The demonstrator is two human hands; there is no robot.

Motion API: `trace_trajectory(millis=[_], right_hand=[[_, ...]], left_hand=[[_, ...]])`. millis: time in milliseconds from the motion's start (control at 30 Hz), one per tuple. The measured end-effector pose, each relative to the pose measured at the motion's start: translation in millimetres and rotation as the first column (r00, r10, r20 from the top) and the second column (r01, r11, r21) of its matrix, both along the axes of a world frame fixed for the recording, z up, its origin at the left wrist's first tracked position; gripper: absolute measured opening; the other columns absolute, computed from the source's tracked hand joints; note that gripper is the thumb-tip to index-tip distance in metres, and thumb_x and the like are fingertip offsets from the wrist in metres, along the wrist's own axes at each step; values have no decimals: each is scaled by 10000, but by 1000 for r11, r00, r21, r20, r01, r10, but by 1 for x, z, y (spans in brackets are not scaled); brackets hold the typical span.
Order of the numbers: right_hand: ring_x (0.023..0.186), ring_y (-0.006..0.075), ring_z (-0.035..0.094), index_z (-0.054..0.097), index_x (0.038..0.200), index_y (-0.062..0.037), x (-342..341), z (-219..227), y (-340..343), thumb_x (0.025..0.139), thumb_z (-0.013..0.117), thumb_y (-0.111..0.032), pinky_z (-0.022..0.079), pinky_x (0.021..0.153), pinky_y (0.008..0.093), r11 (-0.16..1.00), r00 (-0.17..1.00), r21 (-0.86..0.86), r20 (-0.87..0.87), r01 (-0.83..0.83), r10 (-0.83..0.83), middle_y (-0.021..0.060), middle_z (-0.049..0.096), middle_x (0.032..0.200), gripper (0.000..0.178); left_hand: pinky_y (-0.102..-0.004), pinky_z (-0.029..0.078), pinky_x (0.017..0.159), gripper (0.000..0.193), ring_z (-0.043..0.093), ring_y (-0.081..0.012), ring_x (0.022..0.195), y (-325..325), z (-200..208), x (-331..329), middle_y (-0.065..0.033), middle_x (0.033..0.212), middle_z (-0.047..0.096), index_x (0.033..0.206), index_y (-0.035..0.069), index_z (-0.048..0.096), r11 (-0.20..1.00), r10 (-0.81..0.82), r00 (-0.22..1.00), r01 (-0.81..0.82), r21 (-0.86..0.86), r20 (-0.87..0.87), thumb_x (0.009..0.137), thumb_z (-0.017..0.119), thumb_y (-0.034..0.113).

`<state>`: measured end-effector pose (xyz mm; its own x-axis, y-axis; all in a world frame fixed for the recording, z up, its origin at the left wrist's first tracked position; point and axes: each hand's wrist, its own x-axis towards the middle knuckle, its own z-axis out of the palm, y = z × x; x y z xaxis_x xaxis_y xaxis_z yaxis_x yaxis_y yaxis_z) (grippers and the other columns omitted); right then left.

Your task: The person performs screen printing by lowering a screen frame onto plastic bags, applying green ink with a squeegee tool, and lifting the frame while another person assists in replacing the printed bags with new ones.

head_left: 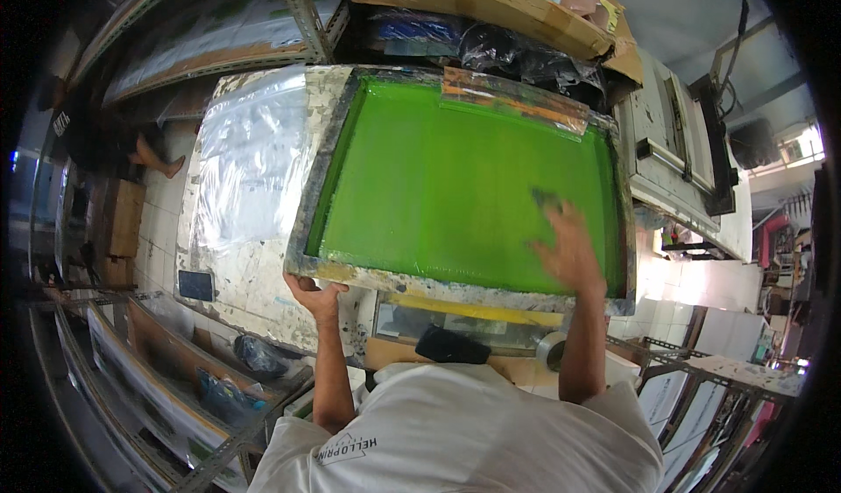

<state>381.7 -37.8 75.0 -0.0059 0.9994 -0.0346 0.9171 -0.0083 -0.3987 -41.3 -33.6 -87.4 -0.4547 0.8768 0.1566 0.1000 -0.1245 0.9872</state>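
A large screen printing frame (pixel 467 288) with a bright green coated mesh (pixel 420 178) lies tilted across the table in front of me. My left hand (pixel 314 295) grips its near left corner, fingers tucked underneath and thumb stretched out to the right. Over the right part of the green mesh is my right hand (pixel 568 252), slightly blurred, with its fingers spread. A small dark patch (pixel 547 199) shows at its fingertips; I cannot make out what it is. A clear, brown-edged strip (pixel 515 99) rests along the frame's far rim.
Clear plastic sheeting (pixel 250 160) covers the table's left part, with a small dark pad (pixel 195 285) nearby. A black object (pixel 452 345) lies close to my body. Metal shelving (pixel 302 11) and a cardboard box (pixel 482 7) stand behind. Another person's leg (pixel 158 156) shows at left.
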Motion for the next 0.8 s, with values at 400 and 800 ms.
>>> trace_trajectory(millis=[400,800], right_hand=[[1198,403,455,494,1259,-87,78,-86,263,748,628,-81,372,980,498,980,964,126,238,-156,123,211,491,1291,529],[856,346,576,588,1089,-117,39,-102,164,711,587,-57,412,714,453,921,936,311,331,-232,124,167,609,859,383]], left_hand=[[-382,419,962,1128,486,-255,1121,-1,-5,10,-123,1224,473,1353,32,278,999,-47,998,46,19,39,420,904,141],[-376,384,979,1122,464,-255,1132,-1,-1,11,-119,1227,454,1351,32,273,999,-48,999,48,-14,-23,427,898,151]])
